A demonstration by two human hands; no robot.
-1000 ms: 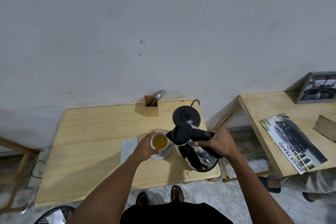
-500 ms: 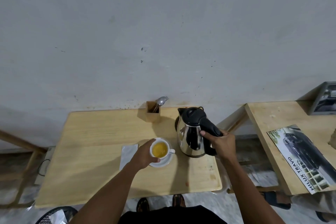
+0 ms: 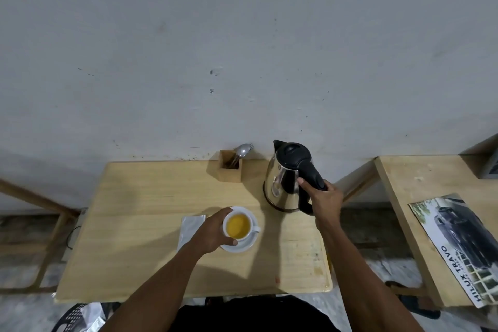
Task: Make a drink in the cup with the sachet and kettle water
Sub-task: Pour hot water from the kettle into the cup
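A white cup [image 3: 238,226] holding yellow liquid stands on a white saucer [image 3: 242,246] in the middle of the wooden table [image 3: 140,224]. My left hand [image 3: 213,232] wraps around the cup's left side. A steel kettle [image 3: 288,178] with a black lid and handle stands upright at the back right of the table. My right hand [image 3: 324,197] grips its black handle. A silver sachet [image 3: 190,226] lies flat just left of the saucer, partly under my left wrist.
A small wooden holder [image 3: 229,167] with a spoon and fork stands against the wall, left of the kettle. A second wooden table [image 3: 420,197] to the right carries a car brochure [image 3: 458,245]. Someone's sandalled feet show on the floor at lower right.
The kettle went from tilted over the cup to upright at the back right of the table, my right hand still on its handle. My left hand stayed on the cup.
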